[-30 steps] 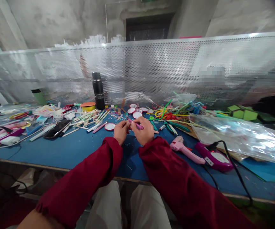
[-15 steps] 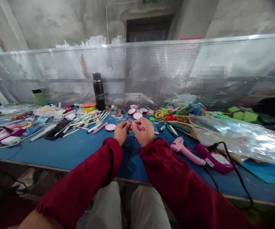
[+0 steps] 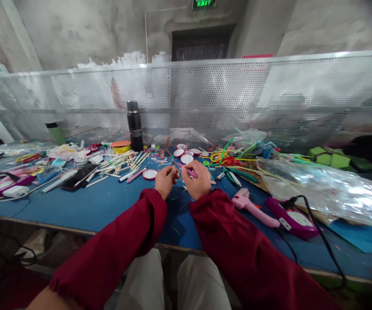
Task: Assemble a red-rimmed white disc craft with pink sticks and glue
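Observation:
Between its pinched fingers, my left hand [image 3: 165,181] holds a small thin stick [image 3: 173,160] upright; its upper end looks greenish. My right hand [image 3: 197,181] is closed around a pink-purple marker pen [image 3: 190,172], whose front end points left toward the stick. Both hands are close together above the blue table [image 3: 115,202]. Whether the pen touches the stick is too small to tell. A white lid with a red rim [image 3: 150,174] lies just left of my left hand, and several similar lids lie beyond my hands.
On the right are a pink glue gun [image 3: 253,207], a purple power strip [image 3: 291,219], pliers [image 3: 233,177] and plastic sheeting [image 3: 321,189]. Loose sticks [image 3: 118,162], a phone [image 3: 79,176] and a black bottle [image 3: 135,129] stand or lie left. A perforated metal screen [image 3: 205,99] rises behind.
The view has tilted up slightly, so the scene sits a little lower. My right hand with the marker pen has shifted slightly right; both grips look the same.

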### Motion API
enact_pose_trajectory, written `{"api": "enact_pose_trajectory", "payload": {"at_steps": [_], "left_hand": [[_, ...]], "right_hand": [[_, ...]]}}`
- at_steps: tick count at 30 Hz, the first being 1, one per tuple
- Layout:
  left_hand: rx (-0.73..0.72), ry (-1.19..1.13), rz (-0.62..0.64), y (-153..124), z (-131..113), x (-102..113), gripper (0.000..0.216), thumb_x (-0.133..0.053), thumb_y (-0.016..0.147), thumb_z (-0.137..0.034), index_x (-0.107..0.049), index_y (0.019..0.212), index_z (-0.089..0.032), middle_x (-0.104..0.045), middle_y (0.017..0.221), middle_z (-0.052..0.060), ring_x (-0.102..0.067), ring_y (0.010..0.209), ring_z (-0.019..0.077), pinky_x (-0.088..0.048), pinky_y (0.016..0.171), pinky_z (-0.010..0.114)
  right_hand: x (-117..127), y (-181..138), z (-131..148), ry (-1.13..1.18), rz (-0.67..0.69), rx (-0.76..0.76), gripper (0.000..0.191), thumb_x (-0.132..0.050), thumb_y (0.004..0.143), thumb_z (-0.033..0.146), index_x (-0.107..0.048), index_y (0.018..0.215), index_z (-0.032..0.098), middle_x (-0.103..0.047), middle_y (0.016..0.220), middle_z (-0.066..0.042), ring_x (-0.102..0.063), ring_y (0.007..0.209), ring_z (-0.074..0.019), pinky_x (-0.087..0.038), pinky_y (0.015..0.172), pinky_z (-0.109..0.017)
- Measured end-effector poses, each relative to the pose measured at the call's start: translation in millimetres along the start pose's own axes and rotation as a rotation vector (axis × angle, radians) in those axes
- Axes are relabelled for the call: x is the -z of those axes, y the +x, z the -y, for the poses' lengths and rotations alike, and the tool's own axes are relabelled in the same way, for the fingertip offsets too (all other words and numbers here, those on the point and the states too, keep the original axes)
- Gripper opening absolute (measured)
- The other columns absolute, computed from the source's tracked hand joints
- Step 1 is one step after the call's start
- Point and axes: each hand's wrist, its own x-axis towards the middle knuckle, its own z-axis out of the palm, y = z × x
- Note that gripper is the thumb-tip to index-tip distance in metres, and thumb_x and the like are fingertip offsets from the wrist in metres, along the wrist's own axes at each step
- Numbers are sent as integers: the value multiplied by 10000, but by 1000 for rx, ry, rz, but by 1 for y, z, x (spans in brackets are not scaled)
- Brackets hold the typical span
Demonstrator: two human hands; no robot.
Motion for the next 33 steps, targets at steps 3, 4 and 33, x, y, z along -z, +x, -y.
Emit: {"api": "enact_pose_trajectory", "payload": {"at_steps": [3, 4, 33], "left_hand": [[-3, 7, 3, 0, 0, 0, 181, -541, 815, -316, -588, 738, -159, -563, 595, -24, -432, 457, 74, -321, 462, 215], [1, 4, -3, 0, 0, 0, 185, -550, 812, -322, -581, 728, -161, -553, 586, -28, -427, 454, 73, -318, 460, 215], [8, -8, 5, -1, -1, 0, 220, -564, 816, -358, -578, 709, -165, -550, 583, -28, -420, 447, 73, -324, 461, 219]], "right_hand": [[0, 0, -1, 12, -20, 4, 114, -577, 850, 262, -573, 743, 222, -619, 714, -19, -558, 718, -182, -405, 701, -324], [-1, 0, -1, 19, -7, 7, 115, -579, 851, 266, -575, 745, 223, -620, 714, -18, -558, 715, -181, -405, 697, -323], [-1, 0, 0, 41, -11, -15, 119, -564, 854, 273, -564, 744, 227, -617, 726, -15, -555, 719, -174, -415, 684, -308]]}}
